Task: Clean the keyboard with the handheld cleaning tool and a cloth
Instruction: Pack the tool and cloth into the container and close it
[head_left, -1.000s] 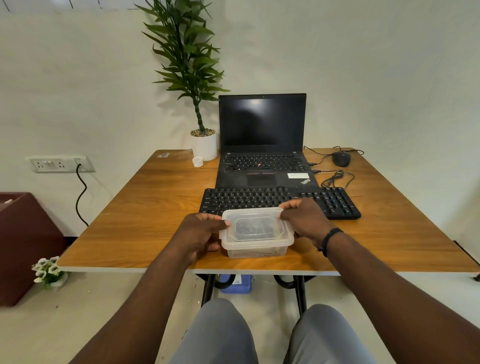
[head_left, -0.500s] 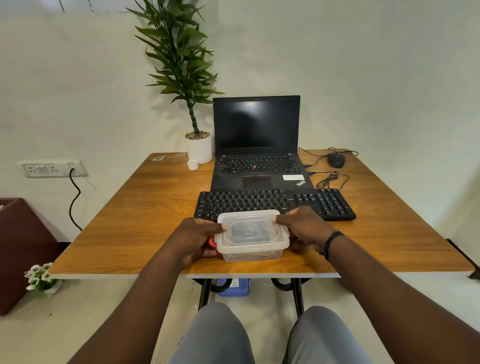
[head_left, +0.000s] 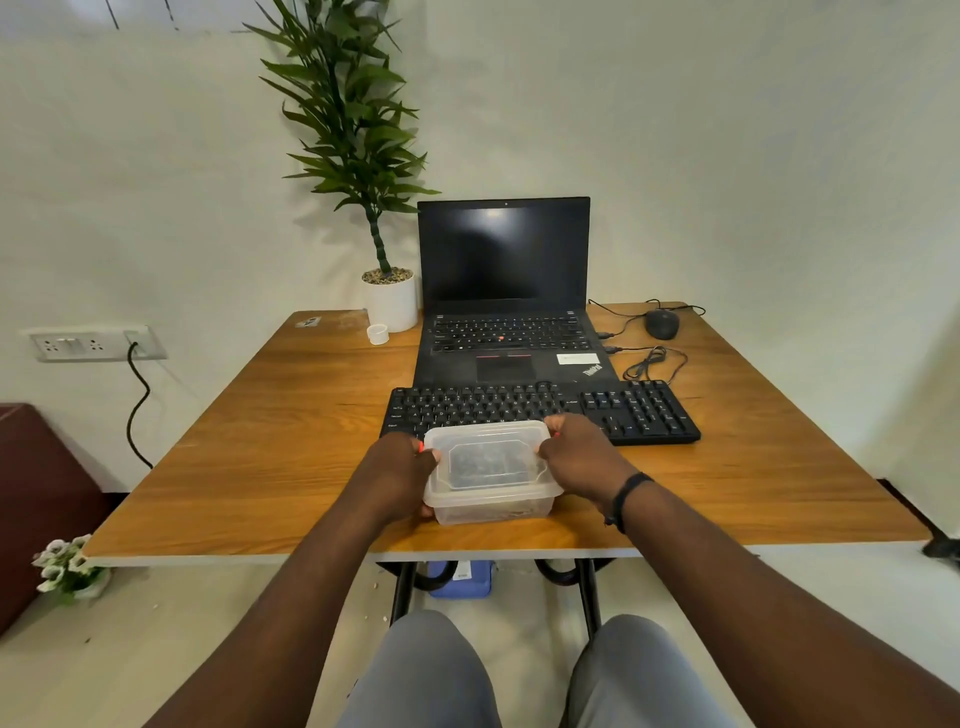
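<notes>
On one wooden table (head_left: 249, 467) — one keyboard (head_left: 519, 408), one lidded clear container (head_left: 488, 470), left hand (head_left: 397, 475) and right hand (head_left: 582, 457) fingers clamped round it.

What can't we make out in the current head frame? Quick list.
- Contents of the plastic container: head view, only a dark blur through the cloudy lid; cleaning tool or cloth not identifiable.
- Fingertips of the left hand and right hand: hidden behind the container's sides.
- Front edge of the keyboard: covered by container and hands.
- Key legends: too small.
- Blue object under the table: mostly hidden by the tabletop.
</notes>
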